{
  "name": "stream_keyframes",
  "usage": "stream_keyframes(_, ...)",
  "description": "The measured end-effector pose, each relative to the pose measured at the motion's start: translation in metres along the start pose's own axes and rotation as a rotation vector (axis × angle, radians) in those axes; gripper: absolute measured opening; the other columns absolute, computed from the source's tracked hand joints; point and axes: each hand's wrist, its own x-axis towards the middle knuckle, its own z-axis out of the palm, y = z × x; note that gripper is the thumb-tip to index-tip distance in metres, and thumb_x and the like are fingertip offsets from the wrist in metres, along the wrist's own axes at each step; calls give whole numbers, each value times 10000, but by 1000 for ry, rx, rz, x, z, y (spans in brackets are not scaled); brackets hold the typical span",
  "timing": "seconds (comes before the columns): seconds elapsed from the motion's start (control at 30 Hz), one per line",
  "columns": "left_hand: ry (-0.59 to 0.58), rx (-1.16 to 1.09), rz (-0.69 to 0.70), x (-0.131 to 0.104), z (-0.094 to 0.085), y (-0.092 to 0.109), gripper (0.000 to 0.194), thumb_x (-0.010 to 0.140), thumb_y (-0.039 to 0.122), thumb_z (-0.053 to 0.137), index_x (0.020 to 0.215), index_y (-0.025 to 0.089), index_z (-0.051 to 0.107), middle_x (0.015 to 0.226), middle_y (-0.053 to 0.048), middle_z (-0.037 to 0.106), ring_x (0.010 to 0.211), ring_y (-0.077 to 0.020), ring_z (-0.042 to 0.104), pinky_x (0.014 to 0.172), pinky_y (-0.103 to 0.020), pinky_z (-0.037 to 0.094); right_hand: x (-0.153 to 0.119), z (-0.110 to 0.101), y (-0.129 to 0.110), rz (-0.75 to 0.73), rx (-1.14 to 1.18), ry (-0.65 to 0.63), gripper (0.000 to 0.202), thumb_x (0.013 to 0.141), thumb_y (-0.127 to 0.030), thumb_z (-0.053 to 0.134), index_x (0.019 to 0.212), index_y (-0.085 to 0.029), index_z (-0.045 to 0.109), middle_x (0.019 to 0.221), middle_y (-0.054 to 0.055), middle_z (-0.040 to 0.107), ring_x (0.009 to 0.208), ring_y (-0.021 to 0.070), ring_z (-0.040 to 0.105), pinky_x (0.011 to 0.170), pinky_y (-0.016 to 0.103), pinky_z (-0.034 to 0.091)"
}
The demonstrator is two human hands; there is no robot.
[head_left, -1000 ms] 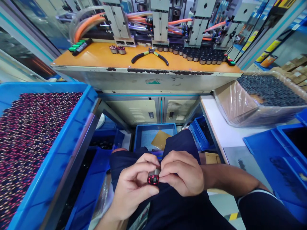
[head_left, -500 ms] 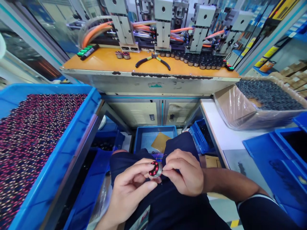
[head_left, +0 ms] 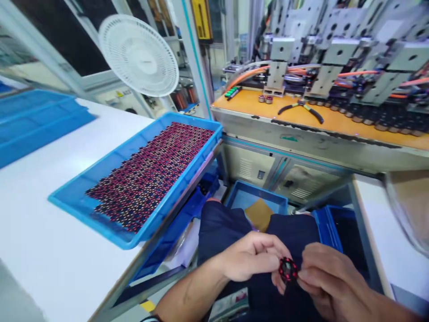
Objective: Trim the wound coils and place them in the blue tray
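A small ring-shaped motor stator (head_left: 288,269) with red and black windings is held above my lap. My left hand (head_left: 253,260) is closed on it, thumb and fingers gripping its left side. My right hand (head_left: 330,277) is closed too, with fingertips pinched at the stator's right edge; whether a fine wire lies between them is too small to tell. The round face with its dark centre is turned up toward me.
To the left, a blue tray (head_left: 97,223) holds rows of similar stators (head_left: 157,174) on a white table (head_left: 43,237). Pliers (head_left: 300,105), two stators (head_left: 265,99) and markers (head_left: 233,92) lie on the orange bench (head_left: 246,105). A white fan (head_left: 139,56) stands behind.
My view has swung to the left, bringing the fan and whole tray into sight. The stator has turned so its wound face shows more fully; both hands stay on it.
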Motion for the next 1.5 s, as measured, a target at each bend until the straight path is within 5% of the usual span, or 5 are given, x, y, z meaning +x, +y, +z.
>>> stream_keyframes(0.6, -55, -116, 528, -6, 10, 3, 374, 617, 130, 901, 765, 162, 559, 1062, -54, 728, 1134, -219, 682, 966, -354, 526, 9, -8, 22, -257, -101, -75, 92, 987, -186, 523, 936, -181, 600, 726, 20, 645, 608, 108, 635, 514, 197, 528)
stream_keyframes(0.8, 22, -90, 171, -2, 5, -2, 590, 715, 653, 737, 936, 112, 658, 830, -89, 710, 718, -134, 691, 677, -226, 525, 6, -13, 12, -224, -40, -111, 188, 1014, -194, 466, 881, -195, 598, 704, 20, 652, 588, 119, 603, 499, 242, 518)
stream_keyframes(1.17, 206, 74, 371, -12, 9, 6, 220, 790, 205, 774, 956, 249, 635, 1030, -5, 697, 759, -115, 698, 703, -232, 548, 18, 0, 20, -240, -108, 19, 174, 980, -113, 469, 869, -113, 604, 722, 52, 629, 669, 138, 580, 596, 265, 490)
stream_keyframes(1.33, 217, -12, 366, -5, 5, 14, 398, 668, 457, 852, 948, 271, 640, 1140, -25, 691, 1146, -260, 645, 973, -372, 519, 22, 5, 21, -243, -32, 72, 200, 989, -159, 494, 819, -117, 592, 710, 45, 619, 672, 126, 592, 619, 244, 507)
stream_keyframes(1.5, -46, 34, 54, 2, -1, 10, 436, 866, 588, 596, 963, 166, 648, 803, -68, 701, 681, -158, 666, 635, -253, 503, 25, 5, 28, -336, 97, 65, 204, 1003, -170, 474, 860, -105, 603, 721, 41, 627, 669, 115, 608, 607, 230, 505)
